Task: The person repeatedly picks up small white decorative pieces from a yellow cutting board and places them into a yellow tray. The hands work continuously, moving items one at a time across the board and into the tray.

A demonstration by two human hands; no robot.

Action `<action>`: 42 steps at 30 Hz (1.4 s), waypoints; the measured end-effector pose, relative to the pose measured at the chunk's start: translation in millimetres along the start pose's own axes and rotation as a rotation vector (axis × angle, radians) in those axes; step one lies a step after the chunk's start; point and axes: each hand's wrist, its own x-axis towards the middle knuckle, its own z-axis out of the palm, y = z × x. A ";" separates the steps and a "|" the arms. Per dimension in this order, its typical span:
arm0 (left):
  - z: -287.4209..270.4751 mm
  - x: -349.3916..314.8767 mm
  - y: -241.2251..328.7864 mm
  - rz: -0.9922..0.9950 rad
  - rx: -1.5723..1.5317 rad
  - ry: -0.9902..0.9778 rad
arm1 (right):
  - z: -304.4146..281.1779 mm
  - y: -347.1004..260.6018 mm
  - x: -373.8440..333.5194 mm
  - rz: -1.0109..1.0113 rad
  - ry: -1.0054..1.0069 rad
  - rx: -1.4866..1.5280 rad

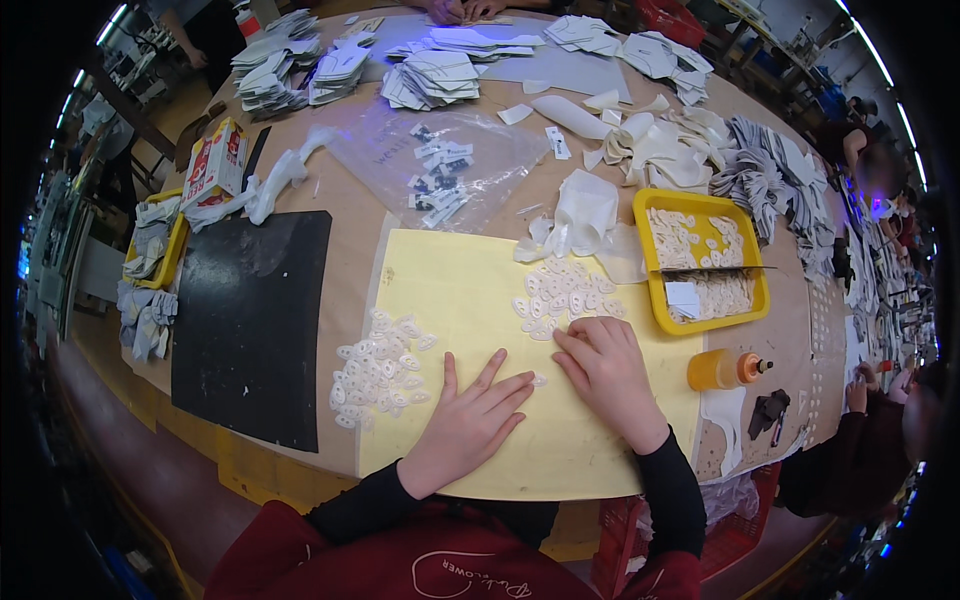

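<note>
My left hand lies flat on a yellow sheet, fingers spread, holding nothing. Its fingertips come up to a single small white oval piece that rests between my two hands. At the near edge of a pile of such oval pieces with small holes, my right hand has its fingers bent and the thumb drawn close to the index finger. Whatever is between those fingertips is too small to make out. A second heap of the oval pieces sits left of my left hand.
A yellow tray of small pieces stands at the right, with an orange-filled bottle nearer me. A black mat lies left. Farther back are a clear bag, stacked cut pieces and another person's hands.
</note>
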 end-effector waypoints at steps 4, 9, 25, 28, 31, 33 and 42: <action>-1.6 -0.2 -0.1 0.003 -0.024 -0.007 | -6.4 0.0 1.2 -0.034 0.014 -0.006; 0.6 -1.0 -0.3 0.012 0.010 0.012 | 5.5 2.2 4.5 -0.017 0.058 -0.039; 0.2 -2.6 -2.8 0.031 -0.009 0.019 | -10.2 10.9 -2.8 0.002 -0.077 0.107; -0.3 -3.6 -2.6 0.030 -0.017 0.028 | -16.1 5.0 2.1 -0.058 -0.068 0.073; -2.1 -2.7 -1.9 0.029 -0.021 0.022 | -25.2 13.6 1.9 -0.095 -0.079 -0.049; -1.4 -2.9 -1.9 0.033 -0.013 0.027 | -20.2 20.4 -3.2 -0.083 -0.107 -0.002; -2.5 -3.8 -3.0 0.037 -0.044 0.029 | -13.2 -1.7 -11.8 0.046 -0.031 0.157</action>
